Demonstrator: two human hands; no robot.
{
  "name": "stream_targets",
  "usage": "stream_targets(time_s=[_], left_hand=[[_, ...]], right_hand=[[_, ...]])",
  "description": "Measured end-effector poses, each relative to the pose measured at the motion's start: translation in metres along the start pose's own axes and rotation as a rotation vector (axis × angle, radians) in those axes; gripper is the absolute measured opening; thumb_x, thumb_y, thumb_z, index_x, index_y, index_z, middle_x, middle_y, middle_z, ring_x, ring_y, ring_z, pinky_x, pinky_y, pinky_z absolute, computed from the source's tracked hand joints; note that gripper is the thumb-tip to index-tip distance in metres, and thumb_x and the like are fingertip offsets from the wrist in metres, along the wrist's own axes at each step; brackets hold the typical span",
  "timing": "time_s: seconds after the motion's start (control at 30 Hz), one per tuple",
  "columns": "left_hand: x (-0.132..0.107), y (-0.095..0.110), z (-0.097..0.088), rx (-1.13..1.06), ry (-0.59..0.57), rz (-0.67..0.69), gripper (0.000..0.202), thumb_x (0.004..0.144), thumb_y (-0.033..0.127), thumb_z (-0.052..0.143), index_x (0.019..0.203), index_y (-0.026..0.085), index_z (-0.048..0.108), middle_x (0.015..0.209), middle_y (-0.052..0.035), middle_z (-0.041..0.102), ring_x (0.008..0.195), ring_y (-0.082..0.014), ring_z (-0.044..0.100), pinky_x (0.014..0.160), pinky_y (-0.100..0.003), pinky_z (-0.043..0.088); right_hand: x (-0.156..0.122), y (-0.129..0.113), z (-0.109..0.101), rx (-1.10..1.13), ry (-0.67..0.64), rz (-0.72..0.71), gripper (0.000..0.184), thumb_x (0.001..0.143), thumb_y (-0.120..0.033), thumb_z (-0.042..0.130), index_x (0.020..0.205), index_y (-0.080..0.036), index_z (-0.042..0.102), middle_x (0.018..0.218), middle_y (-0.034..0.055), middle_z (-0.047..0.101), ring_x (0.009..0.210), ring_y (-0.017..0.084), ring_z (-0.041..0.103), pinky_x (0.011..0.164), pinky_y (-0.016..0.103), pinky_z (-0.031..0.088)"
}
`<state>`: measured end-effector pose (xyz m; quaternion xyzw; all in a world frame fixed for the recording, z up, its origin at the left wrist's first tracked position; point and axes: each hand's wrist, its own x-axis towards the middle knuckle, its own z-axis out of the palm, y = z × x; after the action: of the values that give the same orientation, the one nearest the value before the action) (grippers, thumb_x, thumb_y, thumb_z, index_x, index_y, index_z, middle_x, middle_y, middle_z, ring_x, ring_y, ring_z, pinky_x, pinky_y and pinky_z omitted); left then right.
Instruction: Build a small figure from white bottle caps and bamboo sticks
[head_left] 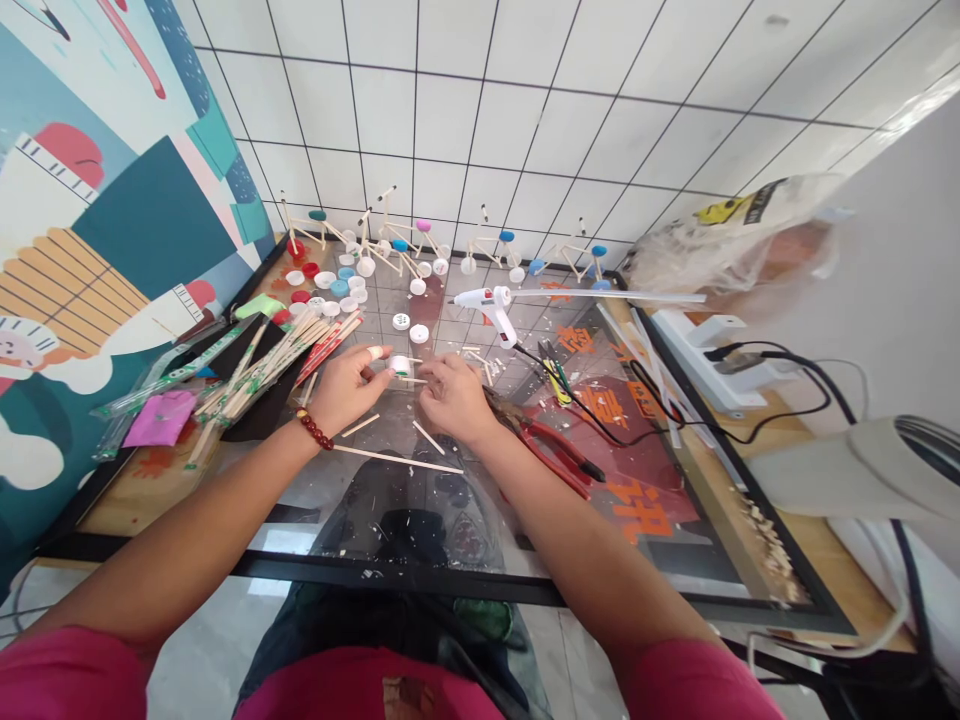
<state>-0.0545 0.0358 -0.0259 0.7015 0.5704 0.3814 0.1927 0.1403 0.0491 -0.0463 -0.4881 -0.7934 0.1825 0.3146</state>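
The left hand is above the middle of the desk, which has a black edge and a glossy top. Its thumb and index finger are a little apart, with one small round white plastic cap between their tips; the other fingers are curled and partly hidden. This cap, showing some green on its lower side, is near the desk's centre, slightly toward the left edge.

The right hand is just to the right of the cap, its fingers bent close together. Thin pale wooden pieces lie between the hands; the fingertips cover their right ends, so I cannot tell whether this hand grips them. Nearer to the front edge lies a long thin wooden stick.

The pliers with red handles are partly covered by the right forearm. Behind the right hand stands a white glue gun with a long translucent stick. Along the back edge are stick figures with coloured caps, too small to make out every joint. Beyond the right edge, a rounded pale grey object is cut off by the view.
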Motion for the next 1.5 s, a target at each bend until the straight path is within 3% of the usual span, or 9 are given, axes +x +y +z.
stream_targets(time_s=[0.23, 0.73, 1.1, 1.5], left_hand=[[0.0008, 0.0027, -0.0018, 0.059, -0.036, 0.034, 0.037, 0.082, 0.034, 0.06, 0.11, 0.013, 0.07, 0.106, -0.0099, 0.067, 0.06, -0.0115, 0.055, 0.056, -0.027, 0.047], [0.0009, -0.0013, -0.0003, 0.012, -0.066, 0.059, 0.036, 0.082, 0.027, 0.06, 0.115, 0.016, 0.071, 0.111, -0.0083, 0.069, 0.063, -0.0126, 0.056, 0.061, -0.027, 0.047], [0.0018, -0.0033, 0.0023, 0.005, -0.025, 0.049, 0.03, 0.078, 0.027, 0.066, 0.106, 0.017, 0.074, 0.094, -0.0055, 0.071, 0.062, -0.0132, 0.056, 0.061, -0.027, 0.046], [0.0021, -0.0032, 0.0027, 0.001, -0.01, 0.039, 0.029, 0.078, 0.027, 0.064, 0.104, 0.018, 0.074, 0.096, -0.0061, 0.072, 0.063, -0.0136, 0.057, 0.062, -0.028, 0.048]], right_hand=[[0.0002, 0.0001, 0.0, -0.009, -0.004, 0.005, 0.03, 0.077, -0.014, 0.059, 0.105, -0.018, 0.067, 0.107, 0.0077, 0.065, 0.101, 0.024, 0.062, 0.096, 0.043, 0.036], [0.0006, 0.0046, 0.0013, 0.022, -0.007, -0.035, 0.009, 0.087, -0.019, 0.06, 0.092, -0.021, 0.068, 0.101, 0.0047, 0.064, 0.099, 0.021, 0.06, 0.093, 0.04, 0.034], [0.0003, 0.0036, 0.0004, 0.008, -0.012, -0.055, 0.008, 0.088, -0.018, 0.061, 0.089, -0.022, 0.068, 0.1, 0.0041, 0.064, 0.099, 0.02, 0.059, 0.093, 0.037, 0.033], [0.0005, 0.001, -0.0018, -0.024, -0.034, -0.078, 0.013, 0.091, -0.018, 0.059, 0.091, -0.023, 0.07, 0.103, 0.004, 0.064, 0.1, 0.019, 0.058, 0.094, 0.038, 0.03]])
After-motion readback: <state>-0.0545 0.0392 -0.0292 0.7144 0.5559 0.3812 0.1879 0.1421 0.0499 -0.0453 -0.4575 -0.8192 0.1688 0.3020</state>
